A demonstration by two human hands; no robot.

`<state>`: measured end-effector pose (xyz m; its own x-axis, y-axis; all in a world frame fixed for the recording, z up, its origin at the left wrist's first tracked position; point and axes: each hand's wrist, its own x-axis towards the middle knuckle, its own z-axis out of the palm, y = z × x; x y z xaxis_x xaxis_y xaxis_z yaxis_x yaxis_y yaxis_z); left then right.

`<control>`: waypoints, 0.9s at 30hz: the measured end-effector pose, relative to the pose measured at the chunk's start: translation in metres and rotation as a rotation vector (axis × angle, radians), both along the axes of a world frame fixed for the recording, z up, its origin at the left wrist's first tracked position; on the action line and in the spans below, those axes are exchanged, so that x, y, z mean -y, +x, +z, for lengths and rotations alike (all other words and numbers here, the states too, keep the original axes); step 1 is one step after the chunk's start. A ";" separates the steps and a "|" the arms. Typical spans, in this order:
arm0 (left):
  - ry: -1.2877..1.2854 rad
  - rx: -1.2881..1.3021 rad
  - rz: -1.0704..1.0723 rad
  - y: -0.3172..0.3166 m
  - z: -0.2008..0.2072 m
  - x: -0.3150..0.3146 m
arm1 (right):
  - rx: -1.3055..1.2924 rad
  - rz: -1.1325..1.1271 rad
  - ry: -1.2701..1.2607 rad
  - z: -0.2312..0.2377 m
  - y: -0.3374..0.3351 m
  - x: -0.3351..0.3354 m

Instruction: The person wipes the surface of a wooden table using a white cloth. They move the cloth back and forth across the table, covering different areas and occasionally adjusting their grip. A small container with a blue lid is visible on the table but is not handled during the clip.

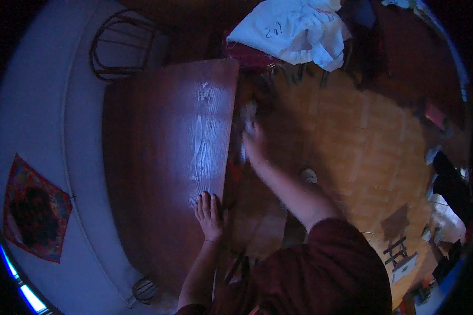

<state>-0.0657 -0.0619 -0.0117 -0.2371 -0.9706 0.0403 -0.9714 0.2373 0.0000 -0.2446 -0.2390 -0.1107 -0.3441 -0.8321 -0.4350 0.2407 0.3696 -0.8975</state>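
Note:
My left hand (210, 216) lies flat on the dark wooden table (157, 157), near its right edge, with the fingers spread a little and nothing under them that I can see. Beyond that same edge, off the tabletop, is my right hand (254, 142), blurred by motion. Around its fingers shows a pale cloth-like thing (250, 113), smeared too much to make out fully. Whether this thing touches the table's side I cannot tell. Light from the window side shines on the wood grain between the hands and the far end.
A white sack (294, 31) rests on a seat past the table's far right corner. Against the wall stands a dark-framed chair (126, 47). Tiled floor (362, 152) spreads to the right, with a small stool (399, 257) and a person's dark-clothed leg (449, 173) at the rim.

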 end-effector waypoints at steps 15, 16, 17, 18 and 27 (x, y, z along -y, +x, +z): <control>0.038 -0.012 -0.010 -0.013 0.001 0.006 | 0.261 -0.083 -0.133 -0.039 -0.078 0.127; 0.023 -0.010 -0.007 -0.010 -0.001 0.003 | 0.160 -0.066 -0.128 -0.034 -0.067 0.119; 0.006 -0.012 -0.007 -0.008 -0.004 0.001 | 0.057 -0.052 -0.127 -0.029 -0.057 0.109; -0.002 -0.008 -0.010 -0.007 -0.007 0.002 | 0.069 -0.062 -0.079 -0.040 -0.039 0.083; -0.006 0.008 0.028 -0.005 -0.003 0.001 | 0.710 0.100 0.297 0.019 0.045 -0.139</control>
<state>-0.0708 -0.0632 -0.0147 -0.2099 -0.9767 0.0446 -0.9777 0.2097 -0.0095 -0.2000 -0.1000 -0.0912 0.1715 -0.6587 -0.7326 0.6737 0.6210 -0.4006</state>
